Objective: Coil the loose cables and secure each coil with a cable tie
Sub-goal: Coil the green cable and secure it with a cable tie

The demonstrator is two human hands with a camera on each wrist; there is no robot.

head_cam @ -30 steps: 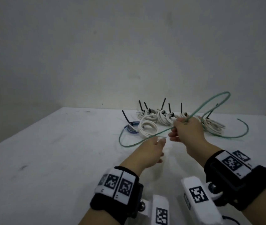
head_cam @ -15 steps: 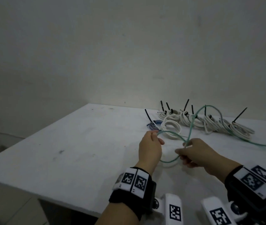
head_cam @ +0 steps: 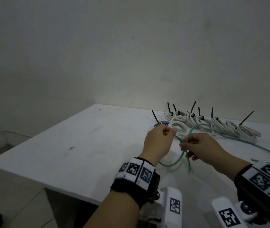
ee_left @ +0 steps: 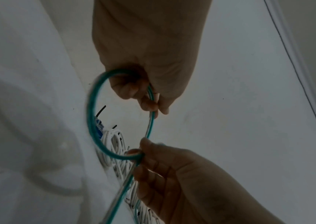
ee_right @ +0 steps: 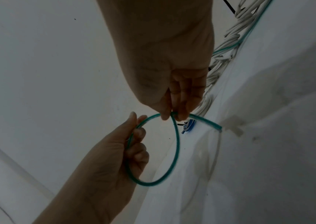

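A loose green cable (head_cam: 262, 148) runs from the table on the right up to my hands and forms one loop between them. My left hand (head_cam: 167, 133) holds the far side of the loop with curled fingers (ee_left: 145, 104). My right hand (head_cam: 189, 143) pinches the spot where the green cable (ee_right: 175, 151) crosses itself. The loop (ee_left: 91, 118) hangs above the table, and a short free end (head_cam: 189, 168) points down below my right hand. Behind the hands lie several white coils (head_cam: 221, 127) and one blue coil (head_cam: 163, 124), each bound with a black cable tie (head_cam: 247, 117).
The white table (head_cam: 81, 145) has its front-left edge close to my left forearm, with floor below. A wall stands right behind the row of coils. A small grey piece (head_cam: 254, 160) lies on the table by the cable's right bend.
My hands have come closer together and nearer to me. The wide green arc has been drawn into a small loop, now crossed under my right fingers. The view has swung left.
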